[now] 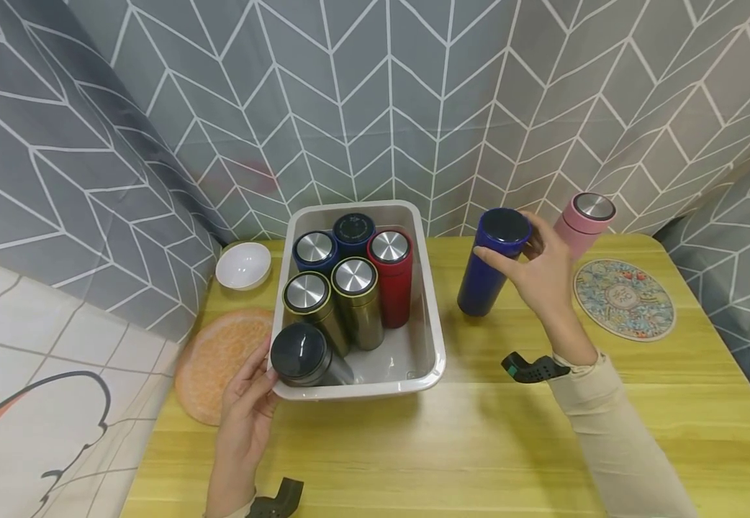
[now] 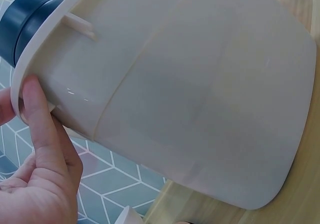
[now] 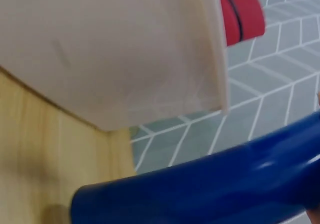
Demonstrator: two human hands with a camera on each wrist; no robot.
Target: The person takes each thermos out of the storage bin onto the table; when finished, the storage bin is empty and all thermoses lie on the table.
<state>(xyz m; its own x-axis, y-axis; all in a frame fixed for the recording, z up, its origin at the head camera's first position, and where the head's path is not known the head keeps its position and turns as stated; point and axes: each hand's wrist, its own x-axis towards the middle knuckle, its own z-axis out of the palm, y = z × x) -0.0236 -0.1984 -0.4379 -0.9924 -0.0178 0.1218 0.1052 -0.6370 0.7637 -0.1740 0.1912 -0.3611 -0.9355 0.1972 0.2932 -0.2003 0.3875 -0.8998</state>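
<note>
My right hand [image 1: 546, 277] grips a dark blue thermos bottle [image 1: 484, 284] around its upper part, fingers behind and thumb in front. The bottle is slightly tilted, its base close over the table to the right of a white plastic bin [image 1: 438, 345]. Pinching the bin's near left corner rim is my left hand [image 1: 248, 403], thumb on top and fingers [image 2: 42, 129] under the lip. Inside the bin stand a red bottle [image 1: 396, 291], two blue bottles [image 1: 315, 248] and two olive-gold bottles [image 1: 363, 313]. A black-lidded dark bottle [image 1: 304, 356] leans in the near left corner.
A pink bottle [image 1: 579, 234] stands at the back right, behind a round patterned mat [image 1: 627, 298]. Left of the bin are a small white bowl [image 1: 243, 266] and an orange-slice mat [image 1: 213, 360]. A grey patterned curtain [image 1: 375, 108] rises behind the wooden table [image 1: 375, 460].
</note>
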